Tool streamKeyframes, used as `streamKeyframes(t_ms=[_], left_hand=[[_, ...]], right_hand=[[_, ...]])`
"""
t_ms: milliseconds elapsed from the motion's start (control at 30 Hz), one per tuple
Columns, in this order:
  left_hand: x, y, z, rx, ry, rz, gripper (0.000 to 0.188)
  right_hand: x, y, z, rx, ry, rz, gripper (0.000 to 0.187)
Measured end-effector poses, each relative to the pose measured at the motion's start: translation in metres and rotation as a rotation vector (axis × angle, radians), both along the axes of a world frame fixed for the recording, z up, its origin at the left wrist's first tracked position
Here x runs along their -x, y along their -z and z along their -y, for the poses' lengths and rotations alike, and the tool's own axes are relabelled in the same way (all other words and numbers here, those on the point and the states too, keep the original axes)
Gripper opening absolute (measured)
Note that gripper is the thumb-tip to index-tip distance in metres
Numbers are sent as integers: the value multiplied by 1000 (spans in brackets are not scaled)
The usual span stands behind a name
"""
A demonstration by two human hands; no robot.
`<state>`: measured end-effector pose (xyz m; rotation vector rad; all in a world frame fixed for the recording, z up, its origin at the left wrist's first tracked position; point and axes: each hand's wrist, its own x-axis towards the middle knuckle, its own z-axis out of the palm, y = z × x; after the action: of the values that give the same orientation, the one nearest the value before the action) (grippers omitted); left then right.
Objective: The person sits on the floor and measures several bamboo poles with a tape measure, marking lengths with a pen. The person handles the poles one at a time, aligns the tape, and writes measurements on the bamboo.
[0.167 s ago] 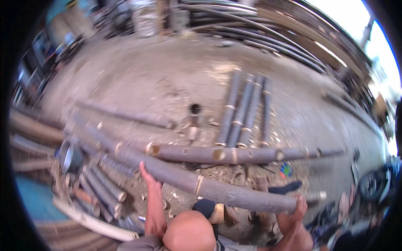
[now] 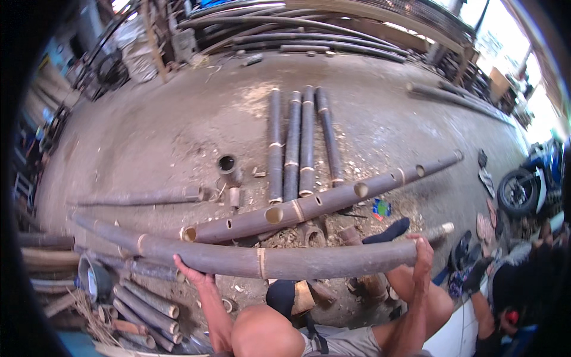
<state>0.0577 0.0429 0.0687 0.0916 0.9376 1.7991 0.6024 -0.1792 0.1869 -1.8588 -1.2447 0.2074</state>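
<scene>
A long, dark brown bamboo pole [image 2: 333, 262] lies across the space before me, above my knees, with pale node rings along it. My left hand [image 2: 193, 275] holds it up from below, left of its middle; part of that hand is hidden by the pole. At the pole's thick right end, my right hand [image 2: 423, 253] is closed round the rim. Just beyond lies a second bamboo pole [image 2: 250, 224] with round holes and small slots cut along its upper side, slanting up to the right.
Several dark bamboo lengths [image 2: 275, 160] lie side by side ahead, amid wood chips. An upright bamboo tube [image 2: 231, 172] stands left of them. Short bamboo pieces [image 2: 146, 315] and a grey bucket [image 2: 95, 278] are at the left. A person's gloved hand [image 2: 476, 276] and a motorbike [image 2: 523, 187] are at right.
My view has turned, so both poles slant differently in the picture and the held pole looks more level. Both hands stay on the pole at about the same places.
</scene>
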Motion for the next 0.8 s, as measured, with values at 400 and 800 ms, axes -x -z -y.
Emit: streamKeyframes(t_ms=[400, 800], left_hand=[[23, -202, 6, -241, -106, -348, 93], [103, -425, -23, -623, -140, -780, 81]], right_hand=[[11, 135, 17, 372, 97, -167, 49], [168, 34, -141, 103, -673, 127, 47]])
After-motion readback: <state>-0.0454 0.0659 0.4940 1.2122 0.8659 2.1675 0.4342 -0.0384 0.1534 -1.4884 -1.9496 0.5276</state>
